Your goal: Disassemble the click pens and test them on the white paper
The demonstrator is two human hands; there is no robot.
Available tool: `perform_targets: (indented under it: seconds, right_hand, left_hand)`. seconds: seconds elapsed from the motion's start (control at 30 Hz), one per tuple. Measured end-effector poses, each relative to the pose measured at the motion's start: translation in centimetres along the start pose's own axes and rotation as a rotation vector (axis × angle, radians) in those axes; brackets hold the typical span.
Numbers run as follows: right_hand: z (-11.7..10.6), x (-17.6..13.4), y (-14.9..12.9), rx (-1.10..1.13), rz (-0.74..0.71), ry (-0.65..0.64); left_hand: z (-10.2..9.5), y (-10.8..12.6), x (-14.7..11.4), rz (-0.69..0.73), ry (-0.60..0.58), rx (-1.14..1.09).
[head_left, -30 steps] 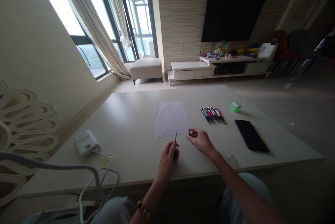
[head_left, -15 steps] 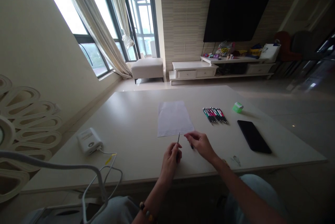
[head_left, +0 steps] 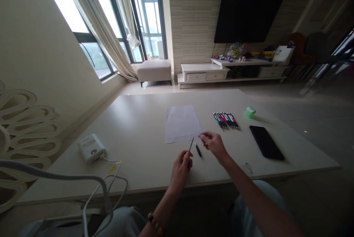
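Here's the left hand [head_left: 181, 165], closed around a thin dark stick [head_left: 191, 144], probably a pen refill, its tip slanting up across the near edge of the paper [head_left: 182, 122]. Facing it, the right hand [head_left: 214, 145] hangs by the paper's near right corner, thumb and forefinger drawn close; whether they meet or pinch something small, there's no telling from here.

And between the two, loose on the desk [head_left: 138, 133], lies a black pen part [head_left: 198, 150], clear of both hands. That's the danger spot! It looks round, so a brushing knuckle could set it rolling. The stick is slim, too: a slack grip could let it slip, a sideways push could bend it. Should those right fingertips hold some tiny piece, a careless release could lose it.

Further right, a tight row of pens [head_left: 226, 121]; a sweeping forearm could scatter them. Beyond come the green box [head_left: 250, 112] and, nearer, the phone [head_left: 266, 143]. Far left sits the white charger [head_left: 92, 148], its cable [head_left: 118, 176] looping near the desk's edge; a snagging knee could tug it.
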State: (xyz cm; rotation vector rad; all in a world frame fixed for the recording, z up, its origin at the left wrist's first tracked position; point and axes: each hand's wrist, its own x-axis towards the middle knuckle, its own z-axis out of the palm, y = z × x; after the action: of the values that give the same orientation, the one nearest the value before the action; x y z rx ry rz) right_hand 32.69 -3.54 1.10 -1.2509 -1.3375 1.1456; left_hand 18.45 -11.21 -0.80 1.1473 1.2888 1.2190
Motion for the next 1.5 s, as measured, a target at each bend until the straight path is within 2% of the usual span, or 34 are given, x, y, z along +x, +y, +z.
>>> perform_targets:
  seconds: [0.1,0.23,0.43,0.53,0.63,0.77,0.83,0.9,0.97,1.07,1.17,1.3,1.5]
  right_hand:
    - [-0.6,0.7,0.8,-0.254,0.030,-0.045]
    - [0.1,0.8,2.1,-0.527,0.030,-0.133]
    - [0.8,1.0,2.6,-0.613,0.021,-0.124]
    - [0.2,1.3,2.3,-0.566,0.014,-0.096]
    - [-0.1,1.1,1.7,-0.412,-0.021,-0.081]
    - [1.0,-0.2,0.7,-0.068,-0.004,-0.305]
    - [1.9,-0.8,0.5,0.037,-0.001,-0.371]
    - [2.4,-0.9,0.3,0.086,0.005,-0.308]
    - [2.1,-0.5,0.2,0.169,0.019,-0.154]
    - [0.3,0.6,-0.1,0.344,0.016,0.080]
    - [-1.8,1.4,-0.3,0.413,0.028,0.212]
    - [-3.0,1.4,-0.4,0.398,0.024,0.254]
    - [-3.2,1.1,-0.8,0.358,0.003,0.246]
  left_hand:
    - [-0.1,0.1,0.0,-0.008,0.037,0.004]
    - [-0.3,0.1,0.1,-0.014,0.090,-0.008]
    - [-0.5,-0.1,0.2,-0.026,0.114,-0.057]
    - [-0.5,-0.2,0.2,-0.033,0.121,-0.062]
    - [-0.5,-0.1,0.2,-0.032,0.120,-0.064]
    - [-0.3,-0.2,0.5,-0.025,0.067,-0.041]
    - [-0.2,-0.3,0.6,-0.016,0.014,-0.027]
    - [-0.1,-0.4,0.6,-0.007,-0.002,0.029]
    - [-0.3,-0.5,0.5,0.015,0.043,0.188]
    - [-0.6,-0.4,0.1,0.082,0.125,0.587]
    - [-0.7,-0.3,-0.1,0.087,0.126,0.903]
    - [-0.3,-0.3,0.2,0.063,0.109,1.064]
    - [0.0,-0.4,1.2,0.151,0.090,1.072]
